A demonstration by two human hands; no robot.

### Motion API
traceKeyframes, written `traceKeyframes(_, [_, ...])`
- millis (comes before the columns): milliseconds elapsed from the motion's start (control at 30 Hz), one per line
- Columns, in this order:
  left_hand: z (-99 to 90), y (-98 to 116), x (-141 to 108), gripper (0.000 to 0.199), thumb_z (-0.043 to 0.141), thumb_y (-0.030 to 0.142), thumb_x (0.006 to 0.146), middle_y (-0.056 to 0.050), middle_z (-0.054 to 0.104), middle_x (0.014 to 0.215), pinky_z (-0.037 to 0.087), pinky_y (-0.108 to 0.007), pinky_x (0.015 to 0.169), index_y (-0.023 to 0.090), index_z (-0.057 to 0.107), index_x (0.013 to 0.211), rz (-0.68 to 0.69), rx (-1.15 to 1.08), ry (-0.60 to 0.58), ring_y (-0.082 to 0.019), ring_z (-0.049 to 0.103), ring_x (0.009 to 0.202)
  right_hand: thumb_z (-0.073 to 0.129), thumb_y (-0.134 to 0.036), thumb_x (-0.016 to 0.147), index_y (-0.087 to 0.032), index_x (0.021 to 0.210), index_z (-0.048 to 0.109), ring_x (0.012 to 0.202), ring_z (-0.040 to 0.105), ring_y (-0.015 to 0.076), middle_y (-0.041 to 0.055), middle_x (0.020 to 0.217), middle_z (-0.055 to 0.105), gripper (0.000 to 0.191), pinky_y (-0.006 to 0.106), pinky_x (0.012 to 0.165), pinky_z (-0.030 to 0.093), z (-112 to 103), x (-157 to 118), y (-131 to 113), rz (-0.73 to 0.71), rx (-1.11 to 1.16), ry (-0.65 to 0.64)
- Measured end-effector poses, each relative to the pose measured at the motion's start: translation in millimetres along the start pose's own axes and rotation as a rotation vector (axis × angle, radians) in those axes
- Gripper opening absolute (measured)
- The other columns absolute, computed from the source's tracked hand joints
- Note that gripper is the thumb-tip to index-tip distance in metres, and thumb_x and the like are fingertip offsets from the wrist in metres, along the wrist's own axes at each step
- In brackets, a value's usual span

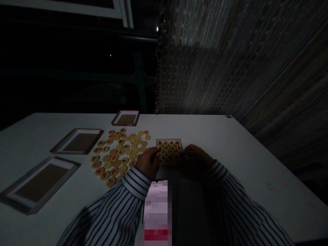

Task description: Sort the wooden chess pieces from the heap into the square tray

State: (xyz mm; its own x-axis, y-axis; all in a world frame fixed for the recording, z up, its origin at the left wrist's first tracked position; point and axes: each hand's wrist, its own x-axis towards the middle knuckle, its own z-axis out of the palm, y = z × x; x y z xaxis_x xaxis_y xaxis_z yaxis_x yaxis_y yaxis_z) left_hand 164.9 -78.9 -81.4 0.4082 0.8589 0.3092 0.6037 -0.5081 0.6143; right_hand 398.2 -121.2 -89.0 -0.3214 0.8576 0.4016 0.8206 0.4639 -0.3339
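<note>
A small open box (pixel 169 139) of Chinese chess pieces lies on the table in front of me. Round wooden pieces (pixel 166 149) with dark characters sit in it in neat rows. My left hand (pixel 148 161) is closed at the box's left side, fingertips on its edge. At the opposite side, my right hand (pixel 198 156) has its fingers curled against the right edge. Dim light hides the thumbs in part. Left of the box, many loose Chinese chess pieces (pixel 114 158) lie spread out, some with red or dark characters, others blank side up.
Three shallow trays or lids stand at the left: a near one (pixel 55 160), a middle one (pixel 77 130) and a far one (pixel 125 111). A lit phone (pixel 156 198) lies below my left wrist on the white table (pixel 246 191). A bead curtain (pixel 205 68) hangs behind.
</note>
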Motion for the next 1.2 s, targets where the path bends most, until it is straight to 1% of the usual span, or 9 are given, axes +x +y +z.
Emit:
traceKeyframes(133, [0.6,-1,0,0.027,0.046,0.011,0.071,-0.007,0.064,0.096,0.047,-0.034,0.083,0.016,0.058,0.095,0.008,-0.011,0.007,-0.018,0.058,0.092,0.061,-0.030,0.067,-0.018,0.081,0.064,0.065,0.051,0.0127,0.0056,0.076,0.057,0.019,0.026,0.058,0.041,0,0,-2,0.000,-0.008,-0.036])
traceKeyframes(267, [1.7,-3,1,0.027,0.046,0.012,0.071,-0.007,0.064,0.096,0.048,-0.035,0.082,0.016,0.058,0.095,0.021,-0.007,0.012,-0.018,0.058,0.092,0.061,-0.027,0.066,-0.016,0.077,0.064,0.062,0.048,0.0110,0.0046,0.072,0.055,0.016,0.024,0.056,0.040,1,0,-4,0.013,-0.017,0.023])
traceKeyframes(367, [1.3,-2,1,0.026,0.045,0.012,0.071,-0.007,0.064,0.097,0.048,-0.035,0.082,0.016,0.059,0.093,0.018,0.002,0.011,-0.018,0.058,0.093,0.062,-0.028,0.065,-0.016,0.077,0.064,0.062,0.048,0.0111,0.0039,0.071,0.054,0.017,0.024,0.055,0.039,3,-1,-4,0.034,-0.023,0.030])
traceKeyframes(567, [0.8,-1,0,0.027,0.045,0.012,0.071,-0.009,0.063,0.099,0.046,-0.035,0.084,0.014,0.059,0.094,0.023,0.008,0.007,-0.018,0.057,0.094,0.062,-0.030,0.065,-0.018,0.077,0.064,0.063,0.049,0.0115,0.0039,0.073,0.054,0.018,0.024,0.055,0.039,3,-1,-3,0.081,-0.027,-0.028])
traceKeyframes(833, [3.0,-5,0,0.026,0.045,0.015,0.072,-0.008,0.063,0.099,0.046,-0.036,0.084,0.016,0.059,0.093,0.031,0.017,0.011,-0.018,0.057,0.094,0.061,-0.029,0.067,-0.018,0.077,0.063,0.064,0.049,0.0115,0.0038,0.075,0.054,0.015,0.024,0.057,0.038,-3,0,-8,0.122,-0.042,-0.064])
traceKeyframes(900, [4.1,-6,0,0.026,0.044,0.014,0.072,-0.007,0.063,0.098,0.046,-0.035,0.084,0.017,0.060,0.093,0.038,0.009,0.025,-0.018,0.057,0.094,0.060,-0.029,0.068,-0.018,0.081,0.063,0.065,0.049,0.0123,0.0045,0.075,0.055,0.018,0.025,0.057,0.039,-5,1,-7,0.104,-0.033,-0.063])
traceKeyframes(1033, [4.5,-7,0,0.026,0.045,0.014,0.071,-0.007,0.063,0.097,0.046,-0.035,0.085,0.017,0.060,0.092,0.049,0.002,0.034,-0.018,0.057,0.093,0.062,-0.028,0.065,-0.016,0.092,0.061,0.072,0.050,0.0153,0.0070,0.080,0.055,0.029,0.028,0.062,0.040,-10,2,-3,-0.001,-0.012,-0.089])
traceKeyframes(1100, [4.2,-6,0,0.026,0.044,0.014,0.071,-0.007,0.063,0.097,0.046,-0.035,0.084,0.017,0.060,0.092,0.054,-0.001,0.030,-0.018,0.057,0.093,0.062,-0.028,0.065,-0.017,0.092,0.061,0.072,0.050,0.0154,0.0069,0.081,0.055,0.029,0.028,0.062,0.040,-10,2,-1,-0.028,-0.024,-0.093])
traceKeyframes(1200, [3.8,-6,0,0.026,0.044,0.013,0.071,-0.006,0.063,0.096,0.046,-0.035,0.084,0.018,0.060,0.092,0.059,-0.003,0.037,-0.017,0.057,0.093,0.062,-0.029,0.065,-0.018,0.087,0.063,0.070,0.049,0.0146,0.0060,0.079,0.055,0.024,0.027,0.061,0.039,-7,0,-1,-0.012,-0.051,-0.061])
